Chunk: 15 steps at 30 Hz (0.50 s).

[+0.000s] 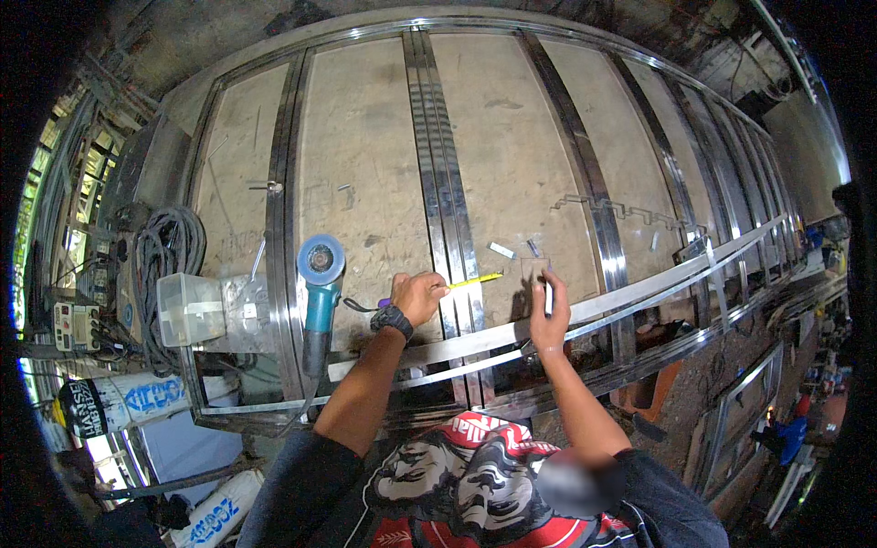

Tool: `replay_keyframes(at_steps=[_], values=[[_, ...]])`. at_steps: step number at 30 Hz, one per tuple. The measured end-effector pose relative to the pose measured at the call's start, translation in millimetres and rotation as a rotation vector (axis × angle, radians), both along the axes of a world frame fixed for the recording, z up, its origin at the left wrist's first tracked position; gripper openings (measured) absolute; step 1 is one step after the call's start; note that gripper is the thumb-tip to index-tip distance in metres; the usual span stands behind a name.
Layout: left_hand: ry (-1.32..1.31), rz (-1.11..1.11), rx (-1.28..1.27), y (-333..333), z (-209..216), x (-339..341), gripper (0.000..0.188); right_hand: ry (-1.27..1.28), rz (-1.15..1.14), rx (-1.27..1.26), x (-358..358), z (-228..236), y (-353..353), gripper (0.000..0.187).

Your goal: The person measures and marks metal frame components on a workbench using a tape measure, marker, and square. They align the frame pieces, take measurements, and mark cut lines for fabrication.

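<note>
My left hand (420, 297), with a dark watch on its wrist, is closed on a tape measure. Its yellow blade (475, 279) reaches right across a bright metal bar, and the case is mostly hidden by my fingers. A bit of purple and a dark strap show at the left of that hand. My right hand (550, 315) is closed around a slim white object whose kind I cannot make out. Its fingertips are at a small brownish square piece (534, 268) on the board. Small light offcuts (501, 248) lie just beyond, between the hands.
Metal frames (425, 119) with several crossbars cover the wide board. An angle grinder (320, 288) lies left of my left hand. Farther left are a clear plastic bin (190, 309) and coiled cable (174, 247). Long metal strips (493, 343) run under my forearms.
</note>
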<state>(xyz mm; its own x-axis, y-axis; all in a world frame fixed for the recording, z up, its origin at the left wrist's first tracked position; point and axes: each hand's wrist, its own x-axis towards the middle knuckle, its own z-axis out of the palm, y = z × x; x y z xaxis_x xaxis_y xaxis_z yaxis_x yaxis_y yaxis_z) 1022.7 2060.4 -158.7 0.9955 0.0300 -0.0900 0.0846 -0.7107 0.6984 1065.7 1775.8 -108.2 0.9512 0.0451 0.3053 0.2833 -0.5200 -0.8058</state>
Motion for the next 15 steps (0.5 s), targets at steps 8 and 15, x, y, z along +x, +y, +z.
replay_keyframes(at_steps=[8, 15], values=[[-0.084, 0.021, -0.015, -1.8, 4.2, -1.0, 0.019, 0.012, 0.038, -0.224, -104.7, 0.5, -54.6, 0.034], [-0.128, 0.021, 0.019, -2.5, 8.8, -0.3, 0.018, 0.016, 0.119, -0.329, -128.6, -16.9, -67.7, 0.039]])
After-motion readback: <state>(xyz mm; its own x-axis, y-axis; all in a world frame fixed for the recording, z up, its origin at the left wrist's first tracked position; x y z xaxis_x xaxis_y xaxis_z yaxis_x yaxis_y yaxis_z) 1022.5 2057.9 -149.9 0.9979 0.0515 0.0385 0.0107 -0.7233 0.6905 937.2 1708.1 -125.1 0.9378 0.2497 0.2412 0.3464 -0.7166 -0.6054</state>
